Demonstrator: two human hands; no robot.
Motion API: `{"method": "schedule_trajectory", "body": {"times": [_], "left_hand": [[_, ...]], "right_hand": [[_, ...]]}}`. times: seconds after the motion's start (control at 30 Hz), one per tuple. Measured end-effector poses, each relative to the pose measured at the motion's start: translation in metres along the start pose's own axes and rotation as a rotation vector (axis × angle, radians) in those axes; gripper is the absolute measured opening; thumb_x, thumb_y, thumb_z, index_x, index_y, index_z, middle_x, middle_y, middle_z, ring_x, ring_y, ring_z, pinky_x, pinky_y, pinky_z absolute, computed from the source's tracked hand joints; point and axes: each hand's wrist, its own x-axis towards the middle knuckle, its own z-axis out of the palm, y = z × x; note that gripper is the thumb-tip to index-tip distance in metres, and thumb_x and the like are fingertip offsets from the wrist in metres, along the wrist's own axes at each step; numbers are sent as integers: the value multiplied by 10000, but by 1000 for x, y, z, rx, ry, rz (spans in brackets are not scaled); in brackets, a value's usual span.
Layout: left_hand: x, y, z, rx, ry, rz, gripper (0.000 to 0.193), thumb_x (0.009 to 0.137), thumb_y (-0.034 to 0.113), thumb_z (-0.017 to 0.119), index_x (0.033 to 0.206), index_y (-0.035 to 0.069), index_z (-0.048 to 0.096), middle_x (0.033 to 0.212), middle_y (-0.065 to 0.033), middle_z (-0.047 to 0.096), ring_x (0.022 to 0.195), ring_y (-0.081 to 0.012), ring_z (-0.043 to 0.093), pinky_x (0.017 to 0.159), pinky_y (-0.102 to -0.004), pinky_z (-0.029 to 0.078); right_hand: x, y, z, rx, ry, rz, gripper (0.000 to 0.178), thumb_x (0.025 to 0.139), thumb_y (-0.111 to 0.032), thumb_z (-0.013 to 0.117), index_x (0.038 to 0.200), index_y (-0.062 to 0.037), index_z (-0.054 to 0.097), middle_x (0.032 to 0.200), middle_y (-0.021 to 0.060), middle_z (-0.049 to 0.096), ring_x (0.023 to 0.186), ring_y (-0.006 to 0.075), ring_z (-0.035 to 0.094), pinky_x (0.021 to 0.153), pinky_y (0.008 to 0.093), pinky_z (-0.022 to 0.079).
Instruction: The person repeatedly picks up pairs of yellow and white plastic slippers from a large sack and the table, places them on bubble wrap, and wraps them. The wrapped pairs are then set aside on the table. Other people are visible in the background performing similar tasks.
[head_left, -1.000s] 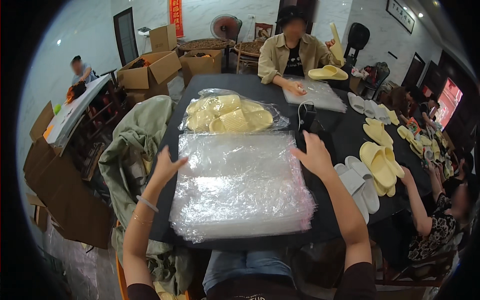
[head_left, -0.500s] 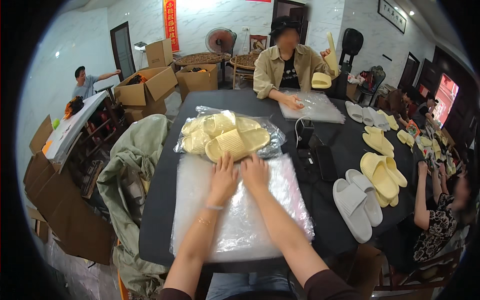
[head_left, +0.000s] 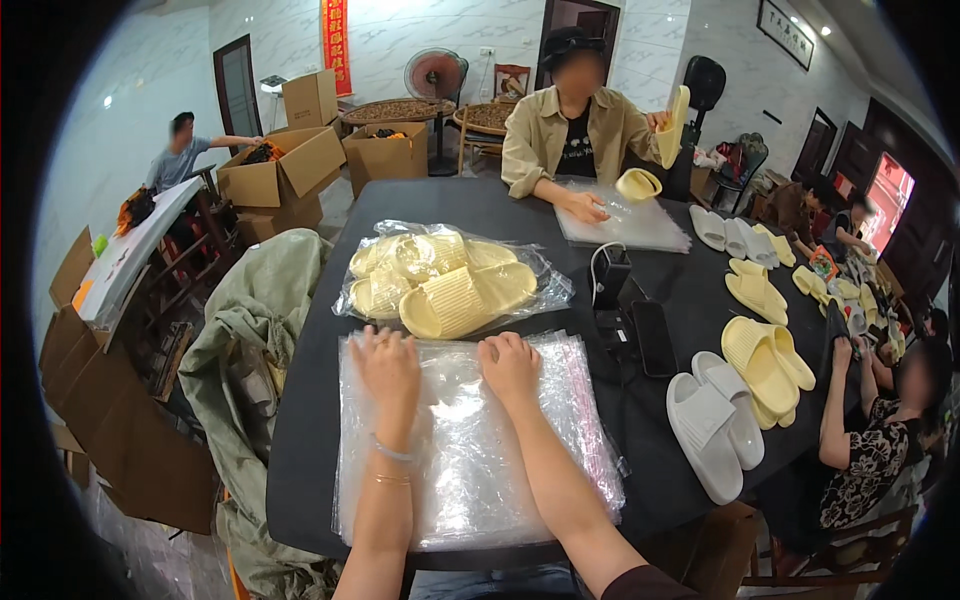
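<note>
The clear bags are laid lower centre, their far edge overlapped equally by left hand and right hand. Left fingers are blurred, right ones curled; any grip cannot be told. Just above, bagged slippers are slanted toward upper right.

At the table's near edge lies a stack of plastic bags, the left hand over its far left corner and the right hand on the middle of its far edge. Just behind lie bagged slippers. Right of them stand a small box and, nearer, a phone. A co-worker's hand is over a second stack by the far edge. Loose slippers line the right edge; a cloth hangs beside the left edge.
</note>
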Motion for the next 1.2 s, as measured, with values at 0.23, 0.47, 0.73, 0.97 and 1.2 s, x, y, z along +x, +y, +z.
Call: {"method": "schedule_trajectory", "body": {"times": [0.23, 0.47, 0.73, 0.97, 1.2], "left_hand": [[-6, -23, 7, 103, -195, -249, 462, 942, 380, 431, 1160, 17, 615, 1277, -167, 549, 1255, -336, 432, 1086, -510, 238], [-8, -25, 6, 133, -179, -227, 458, 940, 380, 437, 1149, 16, 621, 1268, -168, 554, 1238, -335, 448, 1071, -500, 265], [-6, -22, 4, 124, -207, -261, 456, 933, 378, 459, 1147, 6, 614, 1260, -149, 558, 1233, -313, 450, 1086, -503, 247], [-5, -21, 9, 91, -191, -241, 460, 935, 372, 459, 1163, 0, 607, 1278, -179, 540, 1238, -328, 446, 1078, -489, 262], [-10, -33, 6, 52, -112, -223, 455, 905, 349, 491, 1161, -4, 620, 1305, -184, 525, 1252, -333, 433, 1067, -500, 261]], "right_hand": [[-2, 5, 7, 11, 3, -3, 244, 870, -304, 574, 962, -105, 681, 1013, 41, 619, 997, 241, 572, 946, 409, 364], [-3, 2, 5, -13, -3, -5, 236, 865, -295, 580, 956, -104, 684, 1043, 35, 629, 1016, 229, 575, 946, 404, 365], [-4, 2, 2, 1, 2, -1, 242, 857, -296, 592, 963, -97, 683, 1053, 31, 636, 1023, 224, 577, 946, 396, 367], [2, 12, 2, 45, 2, 38, 245, 860, -275, 586, 986, -88, 681, 1093, 56, 635, 1033, 246, 581, 942, 417, 380], [13, 67, -5, -7, 116, 140, 244, 861, -223, 571, 994, -49, 678, 1117, 113, 642, 1024, 305, 601, 906, 405, 447]]}}
